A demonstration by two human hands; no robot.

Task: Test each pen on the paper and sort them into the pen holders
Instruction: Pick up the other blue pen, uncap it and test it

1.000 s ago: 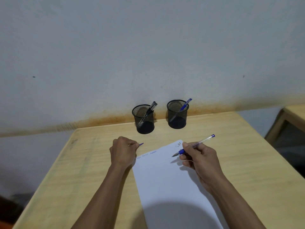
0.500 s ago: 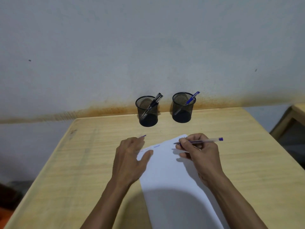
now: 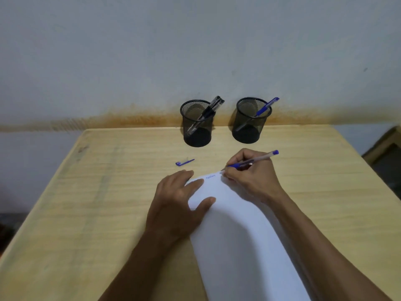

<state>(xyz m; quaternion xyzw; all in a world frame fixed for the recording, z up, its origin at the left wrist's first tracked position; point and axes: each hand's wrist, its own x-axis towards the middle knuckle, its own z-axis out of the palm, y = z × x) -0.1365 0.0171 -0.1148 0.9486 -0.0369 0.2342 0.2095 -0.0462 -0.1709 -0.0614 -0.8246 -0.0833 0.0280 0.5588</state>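
- Wooden bench (image 3: 108, 192) against a pale wall, rust-stained along the base.
- We see two mesh pen holders at the back: left holder (image 3: 197, 123) has black pens (image 3: 211, 108), right holder (image 3: 251, 120) one blue pen (image 3: 265, 106).
- Left hand (image 3: 176, 200) flat on the paper (image 3: 238, 235), fingers straight, spread.
- Right hand (image 3: 252, 177) fingers clamped on a blue pen in hand (image 3: 252, 161), tip at the paper's top edge by blue scribbles.
- Blue cap (image 3: 184, 162) lies loose on the bench.

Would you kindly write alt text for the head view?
A right hand grips a blue pen with its tip on the white paper, which the left hand presses flat. Its blue cap lies on the wooden table; behind stand two mesh holders: left, black pens; right, one blue.
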